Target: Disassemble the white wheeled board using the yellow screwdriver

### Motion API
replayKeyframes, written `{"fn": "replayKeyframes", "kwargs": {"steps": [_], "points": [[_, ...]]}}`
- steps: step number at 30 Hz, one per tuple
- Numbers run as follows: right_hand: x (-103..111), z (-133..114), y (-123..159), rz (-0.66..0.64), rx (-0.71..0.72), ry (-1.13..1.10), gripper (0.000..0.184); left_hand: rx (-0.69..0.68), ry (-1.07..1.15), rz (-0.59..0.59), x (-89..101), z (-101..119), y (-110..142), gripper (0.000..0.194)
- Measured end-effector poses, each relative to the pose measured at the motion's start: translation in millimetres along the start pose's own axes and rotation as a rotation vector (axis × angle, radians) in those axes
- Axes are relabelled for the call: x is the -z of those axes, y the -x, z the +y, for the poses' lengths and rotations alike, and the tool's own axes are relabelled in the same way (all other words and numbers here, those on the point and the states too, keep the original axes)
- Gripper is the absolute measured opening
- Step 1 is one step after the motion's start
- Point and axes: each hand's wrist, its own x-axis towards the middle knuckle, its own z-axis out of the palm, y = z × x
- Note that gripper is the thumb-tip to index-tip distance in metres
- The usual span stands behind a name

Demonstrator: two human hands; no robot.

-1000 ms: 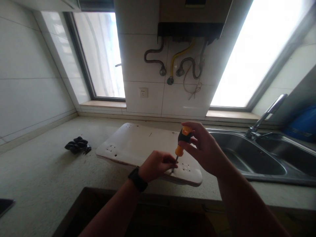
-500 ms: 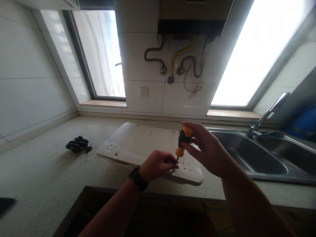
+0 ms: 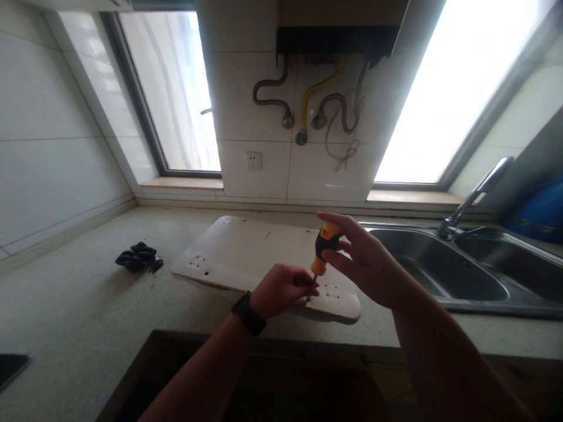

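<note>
A white board (image 3: 246, 252) with rounded corners and groups of small holes lies on the countertop. My right hand (image 3: 367, 261) is closed around the yellow-and-black handle of a screwdriver (image 3: 326, 241), which leans slightly with its shaft pointing down. Near the board's front right edge, my left hand (image 3: 285, 290) pinches the lower shaft with thumb and fingers. The screwdriver's tip is by a hole close to that edge; whether a screw sits under it is too small to tell. A black watch is on my left wrist.
Black knobbly parts (image 3: 136, 258) with small dark pieces beside them lie on the countertop (image 3: 88, 310) at left. A double steel sink (image 3: 440, 264) with a faucet (image 3: 477, 196) is at right. A dark flat object (image 3: 12, 368) lies at the far left edge.
The view has shifted slightly. Both hands keep their places at the board's front right, and the screwdriver handle looks slightly turned in my right hand.
</note>
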Motion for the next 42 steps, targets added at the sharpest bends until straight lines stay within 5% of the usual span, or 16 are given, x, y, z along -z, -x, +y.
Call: {"fn": "replayKeyframes", "kwargs": {"steps": [18, 25, 42], "points": [[-2.4, -5.8, -4.7, 0.027, -0.011, -0.135, 0.054, -0.01, -0.115, 0.102, -3.2, -5.8, -2.6, 0.032], [-0.7, -6.4, -6.0, 0.084, -0.004, 0.064, 0.052, -0.011, -0.173, 0.113, -3.3, 0.7, -1.6, 0.037], [0.1, -5.1, -7.2, 0.062, 0.033, -0.166, 0.049, -0.014, -0.166, 0.163, -1.8, -1.2, -3.3, 0.045]]}}
